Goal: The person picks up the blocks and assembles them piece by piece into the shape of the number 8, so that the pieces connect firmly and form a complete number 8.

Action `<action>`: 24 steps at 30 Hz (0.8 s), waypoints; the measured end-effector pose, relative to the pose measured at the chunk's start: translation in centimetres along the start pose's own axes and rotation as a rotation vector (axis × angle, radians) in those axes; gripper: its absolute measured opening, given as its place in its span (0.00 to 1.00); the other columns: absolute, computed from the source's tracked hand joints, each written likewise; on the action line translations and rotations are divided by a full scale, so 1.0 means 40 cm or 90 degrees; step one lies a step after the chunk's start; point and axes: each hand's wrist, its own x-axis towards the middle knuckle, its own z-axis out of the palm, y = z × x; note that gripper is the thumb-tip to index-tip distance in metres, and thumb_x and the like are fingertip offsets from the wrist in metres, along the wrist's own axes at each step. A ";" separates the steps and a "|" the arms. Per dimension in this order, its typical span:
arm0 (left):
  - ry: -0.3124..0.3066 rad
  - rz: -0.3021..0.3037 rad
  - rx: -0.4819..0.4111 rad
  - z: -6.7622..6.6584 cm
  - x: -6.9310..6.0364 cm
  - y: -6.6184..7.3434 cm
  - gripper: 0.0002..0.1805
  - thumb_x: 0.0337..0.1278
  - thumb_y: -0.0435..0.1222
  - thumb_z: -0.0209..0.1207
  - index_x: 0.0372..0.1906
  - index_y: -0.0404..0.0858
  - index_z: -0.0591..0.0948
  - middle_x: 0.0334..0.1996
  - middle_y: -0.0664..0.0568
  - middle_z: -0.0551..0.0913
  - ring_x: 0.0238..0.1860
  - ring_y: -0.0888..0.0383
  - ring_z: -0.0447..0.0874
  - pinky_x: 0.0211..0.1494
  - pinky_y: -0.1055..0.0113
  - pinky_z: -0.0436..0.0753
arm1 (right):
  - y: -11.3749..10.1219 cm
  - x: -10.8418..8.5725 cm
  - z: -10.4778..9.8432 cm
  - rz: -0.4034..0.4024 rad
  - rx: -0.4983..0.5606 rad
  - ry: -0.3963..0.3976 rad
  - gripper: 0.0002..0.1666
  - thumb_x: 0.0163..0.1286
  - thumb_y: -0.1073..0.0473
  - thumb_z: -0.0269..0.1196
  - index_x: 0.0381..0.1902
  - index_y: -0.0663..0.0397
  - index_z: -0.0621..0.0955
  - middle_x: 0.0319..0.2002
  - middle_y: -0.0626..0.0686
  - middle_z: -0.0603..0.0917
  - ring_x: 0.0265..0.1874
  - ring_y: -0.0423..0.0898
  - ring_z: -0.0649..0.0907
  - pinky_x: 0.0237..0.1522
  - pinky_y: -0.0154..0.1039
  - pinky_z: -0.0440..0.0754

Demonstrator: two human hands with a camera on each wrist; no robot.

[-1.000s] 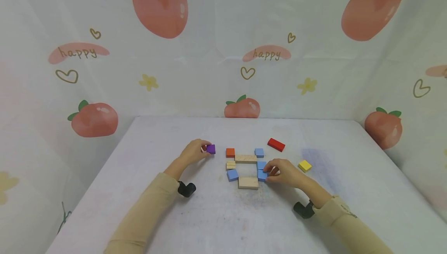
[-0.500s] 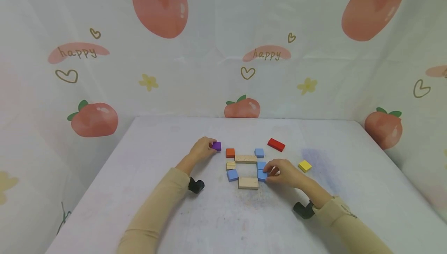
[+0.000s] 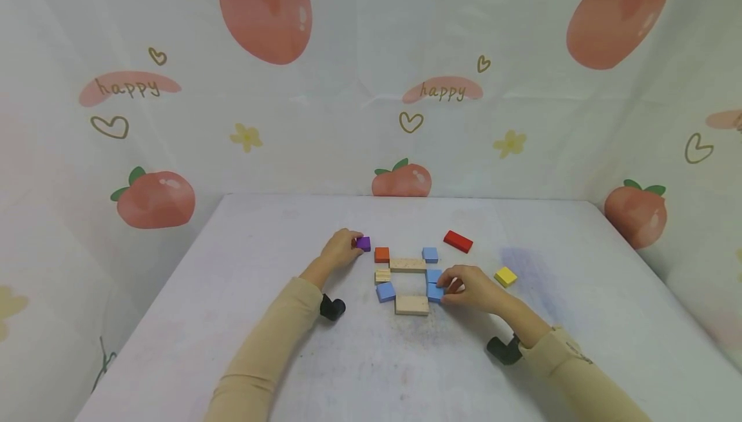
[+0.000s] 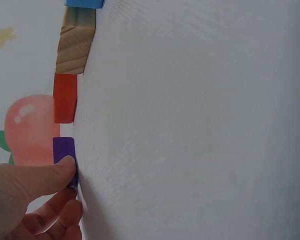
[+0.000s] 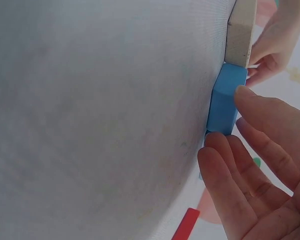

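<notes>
In the head view my left hand (image 3: pixel 341 249) pinches a small purple block (image 3: pixel 365 243) on the table. The left wrist view has the thumb on the purple block (image 4: pixel 63 147), a short gap from an orange-red block (image 4: pixel 65 99). My right hand (image 3: pixel 474 290) holds the near-right blue block (image 3: pixel 434 294) between thumb and fingers, seen closer as the blue block (image 5: pixel 227 96) in the right wrist view. Another blue block (image 3: pixel 433 276) lies directly behind it. Two long wooden blocks, the far one (image 3: pixel 408 265) and the near one (image 3: pixel 412 305), bridge the two sides.
A small wooden block (image 3: pixel 382 275) and a blue block (image 3: pixel 385 292) form the left side. One blue block (image 3: pixel 430 254) stands at the far right corner. Apart from the arrangement lie a red block (image 3: pixel 458 241) and a yellow block (image 3: pixel 505 276) on the white table (image 3: pixel 348 370).
My left hand has moved right with the purple block, bringing it closer to the orange-red block. The right hand has stayed at the blue block.
</notes>
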 end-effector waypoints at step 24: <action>0.048 -0.024 -0.017 -0.004 0.023 0.035 0.14 0.54 0.32 0.61 0.47 0.39 0.83 0.40 0.45 0.85 0.42 0.51 0.82 0.46 0.60 0.80 | 0.006 0.000 0.000 -0.012 0.002 -0.001 0.13 0.56 0.62 0.68 0.39 0.59 0.81 0.35 0.52 0.83 0.32 0.41 0.81 0.36 0.33 0.83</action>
